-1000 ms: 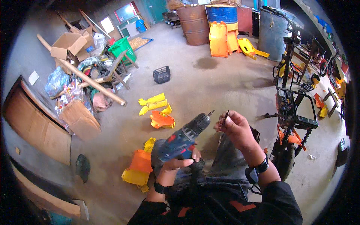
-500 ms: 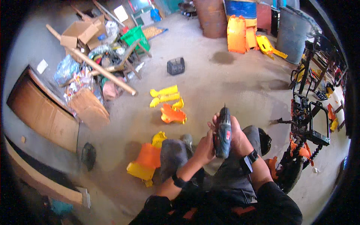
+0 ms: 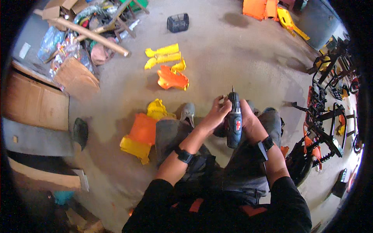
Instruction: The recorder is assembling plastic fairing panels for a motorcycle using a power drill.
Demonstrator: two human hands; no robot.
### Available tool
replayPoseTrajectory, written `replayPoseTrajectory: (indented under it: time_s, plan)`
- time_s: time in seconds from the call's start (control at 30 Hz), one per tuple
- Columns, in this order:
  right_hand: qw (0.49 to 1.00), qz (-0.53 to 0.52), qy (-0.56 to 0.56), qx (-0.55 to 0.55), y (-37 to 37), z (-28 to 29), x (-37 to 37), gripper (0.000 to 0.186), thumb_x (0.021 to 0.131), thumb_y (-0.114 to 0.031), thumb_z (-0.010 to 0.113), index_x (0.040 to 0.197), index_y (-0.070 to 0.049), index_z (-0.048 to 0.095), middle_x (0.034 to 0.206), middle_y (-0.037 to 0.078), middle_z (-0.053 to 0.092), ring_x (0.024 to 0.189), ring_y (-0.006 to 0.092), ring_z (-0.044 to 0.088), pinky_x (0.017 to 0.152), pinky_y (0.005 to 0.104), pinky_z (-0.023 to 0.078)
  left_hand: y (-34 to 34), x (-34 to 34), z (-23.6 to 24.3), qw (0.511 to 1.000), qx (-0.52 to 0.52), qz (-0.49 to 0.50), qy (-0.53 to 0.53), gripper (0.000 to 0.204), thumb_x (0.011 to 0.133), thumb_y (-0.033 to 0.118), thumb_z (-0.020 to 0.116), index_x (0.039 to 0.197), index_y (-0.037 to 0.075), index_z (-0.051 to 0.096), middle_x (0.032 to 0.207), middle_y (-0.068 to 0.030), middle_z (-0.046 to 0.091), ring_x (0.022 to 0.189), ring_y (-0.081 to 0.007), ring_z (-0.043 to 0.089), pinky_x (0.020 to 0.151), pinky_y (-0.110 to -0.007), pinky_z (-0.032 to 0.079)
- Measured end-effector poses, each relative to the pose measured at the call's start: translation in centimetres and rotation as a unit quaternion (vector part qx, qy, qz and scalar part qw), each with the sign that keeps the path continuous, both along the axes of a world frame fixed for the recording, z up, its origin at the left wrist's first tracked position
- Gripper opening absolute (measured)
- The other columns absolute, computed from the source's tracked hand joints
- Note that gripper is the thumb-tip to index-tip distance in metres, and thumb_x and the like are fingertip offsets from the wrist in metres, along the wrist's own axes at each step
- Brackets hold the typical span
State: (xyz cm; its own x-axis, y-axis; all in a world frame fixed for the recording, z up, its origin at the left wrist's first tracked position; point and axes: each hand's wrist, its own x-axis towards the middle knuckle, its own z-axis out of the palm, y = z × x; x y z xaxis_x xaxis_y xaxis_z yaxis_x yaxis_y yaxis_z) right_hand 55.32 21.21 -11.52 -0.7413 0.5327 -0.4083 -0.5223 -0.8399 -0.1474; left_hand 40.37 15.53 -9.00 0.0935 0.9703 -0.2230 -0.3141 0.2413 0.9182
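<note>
Power drill (image 3: 234,134): left hand (image 3: 213,117) and right hand (image 3: 249,118) clamp partly hidden fingers on it from opposite sides, apparently for steadiness, with the bit (image 3: 232,89) pointing forward.

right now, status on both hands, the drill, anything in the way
Left hand by chuck of drill, right hand along its other side, grips partly hidden. Bit pointing forward. Orange panel off left, apart from drill.
</note>
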Motion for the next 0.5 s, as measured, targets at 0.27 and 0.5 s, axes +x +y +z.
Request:
replayPoseTrajectory:
  time_s: [0.27,0.5]
  plan:
    - [0.880,-0.130,-0.364,0.275,-0.2,0.7,-0.9,0.037,0.101,-0.027,0.035,0.098,0.002,0.058,0.093,0.016,0.068,0.078,0.0234,0.065,0.074,0.0359,0.053,0.8,2.8,-1.3,0.980,-0.128,-0.010,-0.153,0.064,0.082,0.052,0.066,0.116,0.000,0.049,0.088,-0.0049,0.057,0.071,-0.0142,0.057,0.067,-0.032,0.050]
    - [0.824,-0.109,-0.469,0.299,0.9,-1.0,-0.4,0.030,0.101,-0.022,0.042,0.119,-0.001,0.052,0.100,0.015,0.067,0.085,0.0214,0.065,0.075,0.0332,0.052,0.5,1.8,-1.6,0.965,-0.230,0.017,-0.121,0.045,0.080,0.050,0.067,0.091,0.007,0.059,0.073,-0.0067,0.063,0.064,-0.0192,0.064,0.062,-0.034,0.053]
